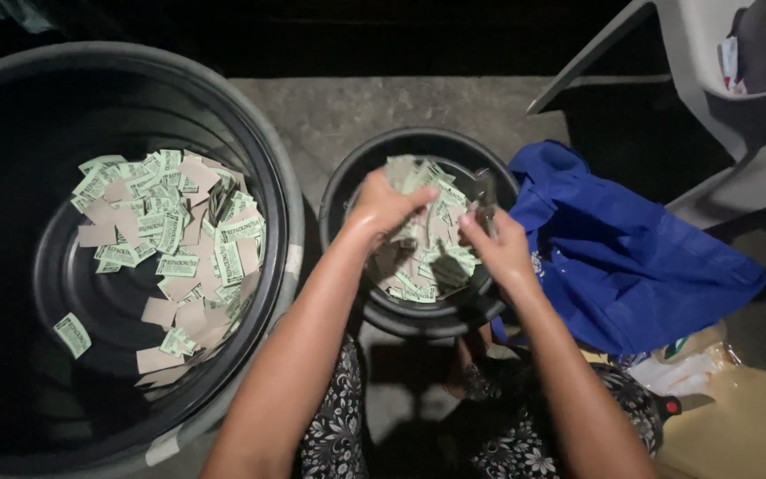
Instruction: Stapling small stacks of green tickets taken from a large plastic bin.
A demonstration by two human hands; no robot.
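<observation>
The left hand [386,206] grabs some green paper slips [425,235] and the right hand [495,241] pinches one slip, both inside one small black bucket [347,182], with one big black tub [268,151] of slips on the left and one blue bag [618,257] on the right.

Pale green rectangular labels [170,239] lie heaped in the large black tub [11,115] and small bucket [356,168].

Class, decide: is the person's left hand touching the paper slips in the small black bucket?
Touching. The head view shows the left hand pressed onto the paper slips in the small black bucket.
</observation>
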